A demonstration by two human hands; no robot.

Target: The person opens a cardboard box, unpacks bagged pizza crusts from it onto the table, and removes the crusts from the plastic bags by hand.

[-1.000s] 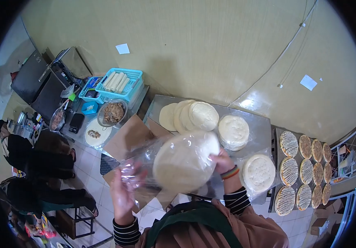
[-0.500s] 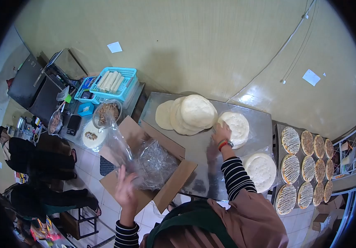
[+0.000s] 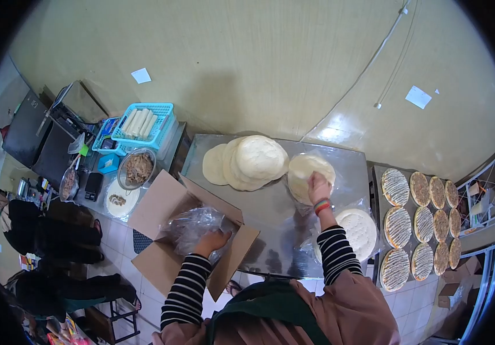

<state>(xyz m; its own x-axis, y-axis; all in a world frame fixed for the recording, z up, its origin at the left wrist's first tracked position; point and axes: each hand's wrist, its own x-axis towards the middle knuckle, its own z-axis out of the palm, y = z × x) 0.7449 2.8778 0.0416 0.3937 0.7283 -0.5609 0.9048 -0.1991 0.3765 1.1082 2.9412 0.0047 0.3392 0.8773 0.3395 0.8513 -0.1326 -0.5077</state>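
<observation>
My left hand (image 3: 214,240) is down in an open cardboard box (image 3: 161,198), its fingers curled into crumpled clear plastic (image 3: 192,227). My right hand (image 3: 319,187), with a striped band at the wrist, is closed at the right part of a round flat bread base (image 3: 305,172) on the steel table; what its fingers pinch is hidden. Nearer me lies another dimpled round base (image 3: 356,233) on clear plastic. A stack of pale round bases (image 3: 259,158) sits at the table's back left, overlapping like fanned discs.
On the right, a tray (image 3: 378,178) holds several topped rounds. At left stand a bowl of brown filling (image 3: 138,168), a blue basket of white rolls (image 3: 167,123) and a black scale (image 3: 94,186). Two people in dark clothes (image 3: 57,230) are farther left. The table edge (image 3: 282,271) is near me.
My left hand has come down into the box, along with the loose plastic it had beside it. My right hand has gone from spread on the base to closed at its right part.
</observation>
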